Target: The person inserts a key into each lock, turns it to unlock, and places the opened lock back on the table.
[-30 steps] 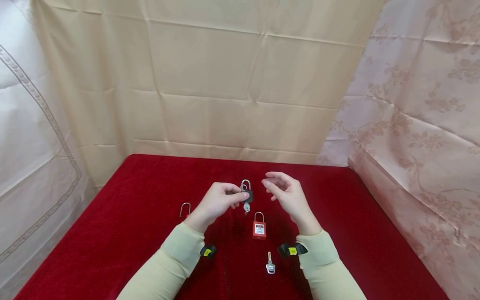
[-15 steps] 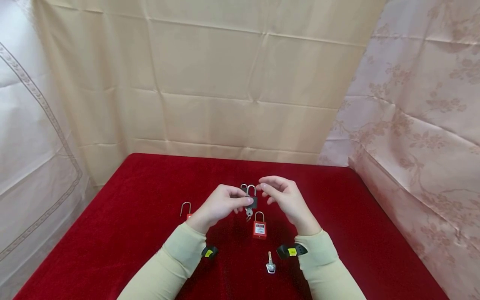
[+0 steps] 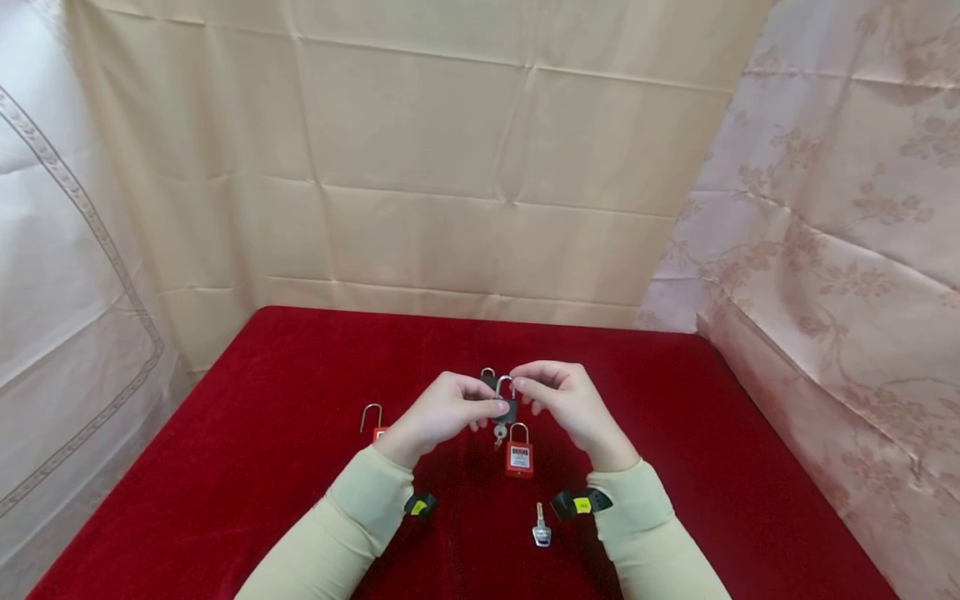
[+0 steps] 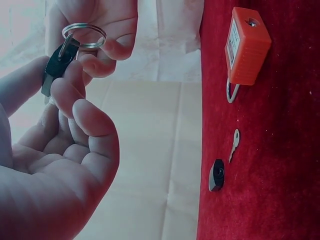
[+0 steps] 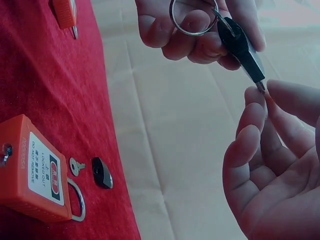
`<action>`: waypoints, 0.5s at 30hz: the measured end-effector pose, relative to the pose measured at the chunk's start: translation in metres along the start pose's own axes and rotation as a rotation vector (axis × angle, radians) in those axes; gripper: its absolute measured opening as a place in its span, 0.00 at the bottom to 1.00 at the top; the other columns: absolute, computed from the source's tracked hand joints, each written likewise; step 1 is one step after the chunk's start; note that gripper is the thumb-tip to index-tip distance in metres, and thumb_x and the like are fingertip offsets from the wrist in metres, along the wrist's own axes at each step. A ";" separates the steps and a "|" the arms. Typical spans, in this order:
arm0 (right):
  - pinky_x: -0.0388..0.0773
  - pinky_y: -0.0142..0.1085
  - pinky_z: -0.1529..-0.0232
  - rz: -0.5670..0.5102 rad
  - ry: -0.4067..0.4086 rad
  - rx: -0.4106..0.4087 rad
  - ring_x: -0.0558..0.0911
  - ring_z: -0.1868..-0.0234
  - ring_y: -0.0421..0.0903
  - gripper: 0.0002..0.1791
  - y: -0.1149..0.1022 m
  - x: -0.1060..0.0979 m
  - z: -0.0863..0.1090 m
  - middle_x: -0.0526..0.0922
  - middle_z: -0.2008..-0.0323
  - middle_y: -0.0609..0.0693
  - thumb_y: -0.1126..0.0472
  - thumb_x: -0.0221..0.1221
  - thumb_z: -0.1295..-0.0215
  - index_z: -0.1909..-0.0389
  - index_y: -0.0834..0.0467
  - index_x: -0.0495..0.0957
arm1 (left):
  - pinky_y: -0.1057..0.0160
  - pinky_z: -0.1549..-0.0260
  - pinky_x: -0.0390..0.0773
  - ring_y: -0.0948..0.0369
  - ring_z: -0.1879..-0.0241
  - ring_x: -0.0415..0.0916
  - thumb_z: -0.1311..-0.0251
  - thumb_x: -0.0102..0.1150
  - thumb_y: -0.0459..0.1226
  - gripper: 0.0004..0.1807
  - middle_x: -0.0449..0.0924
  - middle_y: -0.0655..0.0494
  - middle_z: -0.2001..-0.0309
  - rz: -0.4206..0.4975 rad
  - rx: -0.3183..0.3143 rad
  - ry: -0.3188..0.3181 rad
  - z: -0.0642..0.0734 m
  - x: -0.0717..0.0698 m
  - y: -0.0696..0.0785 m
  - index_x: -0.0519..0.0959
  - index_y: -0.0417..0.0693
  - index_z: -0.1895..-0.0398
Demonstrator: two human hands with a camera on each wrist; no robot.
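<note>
Between thumb and fingers, my left hand (image 3: 442, 412) holds a small black padlock (image 3: 509, 412) with its shackle pointing up. A key (image 3: 500, 432) sits in the padlock's bottom, and a metal key ring (image 5: 192, 33) hangs from it. My right hand (image 3: 573, 408) pinches the shackle's right side between thumb and fingertip. In the right wrist view those fingertips meet right at the shackle, while the padlock body (image 5: 245, 54) lies in the left fingers. Much of the body is covered by the left thumb.
A red lockout padlock (image 3: 519, 460) lies just below the hands, and a silver key (image 3: 542, 533) nearer the front. Another red padlock (image 3: 380, 433) is partly behind the left wrist. Beyond the hands are a second black padlock (image 5: 101, 172) and a small key (image 5: 76, 166) on red cloth.
The left hand has shifted slightly right and nearer with the black padlock, uncovering the second black padlock behind. The right hand has come in from the right and taken hold of the shackle.
</note>
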State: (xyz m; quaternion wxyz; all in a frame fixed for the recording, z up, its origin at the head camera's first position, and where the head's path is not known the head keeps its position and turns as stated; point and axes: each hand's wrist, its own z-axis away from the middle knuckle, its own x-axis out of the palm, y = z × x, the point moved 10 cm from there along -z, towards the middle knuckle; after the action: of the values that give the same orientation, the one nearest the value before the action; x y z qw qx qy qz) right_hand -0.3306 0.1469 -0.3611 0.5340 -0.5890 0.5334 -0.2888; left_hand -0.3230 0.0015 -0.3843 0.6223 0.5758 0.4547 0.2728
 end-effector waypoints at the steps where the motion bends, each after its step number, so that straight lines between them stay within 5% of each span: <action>1: 0.81 0.36 0.69 -0.003 0.000 -0.001 0.81 0.67 0.60 0.10 0.000 0.000 0.000 0.87 0.60 0.61 0.65 0.64 0.31 0.53 0.66 0.85 | 0.53 0.66 0.82 0.60 0.74 0.77 0.38 0.70 0.38 0.07 0.82 0.56 0.75 0.001 0.001 -0.002 0.000 0.000 0.000 0.89 0.42 0.64; 5: 0.81 0.36 0.70 -0.015 -0.004 -0.001 0.81 0.68 0.58 0.10 0.000 0.001 -0.001 0.85 0.59 0.68 0.65 0.64 0.31 0.54 0.67 0.85 | 0.45 0.63 0.82 0.60 0.74 0.77 0.38 0.70 0.38 0.07 0.83 0.55 0.75 -0.008 0.002 -0.005 -0.001 0.000 -0.001 0.89 0.44 0.65; 15: 0.80 0.34 0.71 -0.015 -0.007 -0.003 0.79 0.74 0.47 0.11 -0.001 0.003 0.000 0.86 0.63 0.64 0.65 0.65 0.32 0.55 0.70 0.84 | 0.43 0.65 0.81 0.61 0.75 0.76 0.38 0.71 0.39 0.06 0.84 0.54 0.74 -0.059 -0.010 0.002 -0.002 0.000 -0.005 0.90 0.45 0.65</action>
State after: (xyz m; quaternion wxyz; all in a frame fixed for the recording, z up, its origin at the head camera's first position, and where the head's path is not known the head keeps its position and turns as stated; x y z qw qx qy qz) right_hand -0.3295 0.1439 -0.3613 0.5331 -0.5946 0.5275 -0.2898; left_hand -0.3255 0.0016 -0.3895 0.6326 0.5587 0.4707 0.2571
